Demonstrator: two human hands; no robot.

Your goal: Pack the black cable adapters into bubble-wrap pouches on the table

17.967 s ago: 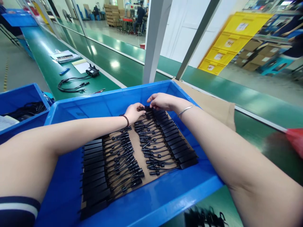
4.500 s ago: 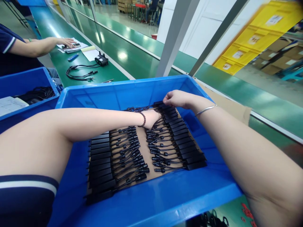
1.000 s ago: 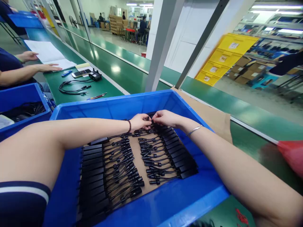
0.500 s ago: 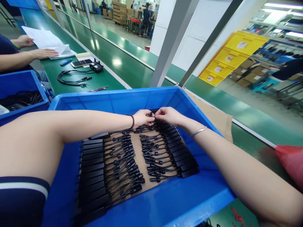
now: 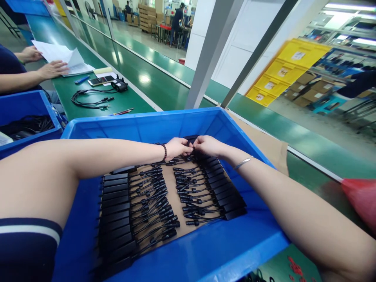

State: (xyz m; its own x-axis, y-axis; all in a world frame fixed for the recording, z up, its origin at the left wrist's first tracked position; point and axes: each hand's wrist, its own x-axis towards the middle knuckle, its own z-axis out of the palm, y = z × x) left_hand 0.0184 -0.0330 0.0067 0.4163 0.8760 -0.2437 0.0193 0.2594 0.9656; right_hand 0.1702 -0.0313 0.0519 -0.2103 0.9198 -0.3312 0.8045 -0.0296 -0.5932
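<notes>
A large blue bin (image 5: 141, 123) holds two columns of black power adapters, the left column (image 5: 116, 211) and the right column (image 5: 225, 192). Their short cables (image 5: 152, 203) point inward over a brown cardboard sheet (image 5: 173, 180). At the bin's far end my left hand (image 5: 178, 149), closed in a pinch, grips a thin black cable. Fingertip to fingertip with it, my right hand (image 5: 209, 146) is also pinched on the cable, above the far end of the right column. The fingers largely hide the cable between them.
On the green bench lie a coiled black cable (image 5: 88, 98), a phone (image 5: 101, 80) and a pen (image 5: 125, 111). At left, a co-worker's hand (image 5: 54, 69) rests by papers (image 5: 58, 55) beside another blue bin (image 5: 23, 98). A metal post (image 5: 211, 55) rises beyond my bin.
Both hands stay together at the bin's far end, shifting only slightly. The right hand has turned a little over the cable. The co-worker's papers have moved slightly.
</notes>
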